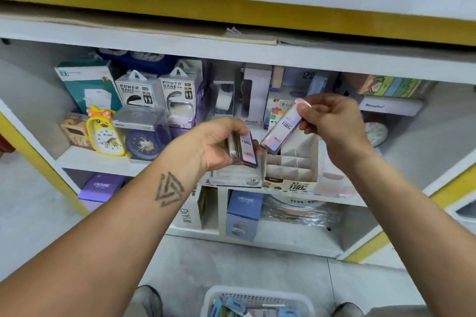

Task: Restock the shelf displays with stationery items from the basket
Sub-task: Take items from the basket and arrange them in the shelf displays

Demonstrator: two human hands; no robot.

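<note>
In front of the person, the white shelf (231, 49) fills the view. At 6 o'clock sits the white basket (257, 296) with blue packs inside. The display box (291, 162) stands at the middle. The left hand (219, 144) grips a few slim cases (247, 148), maybe three. The right hand (332, 121), at 2 o'clock, pinches one slim case (283, 128) over the box.
</note>
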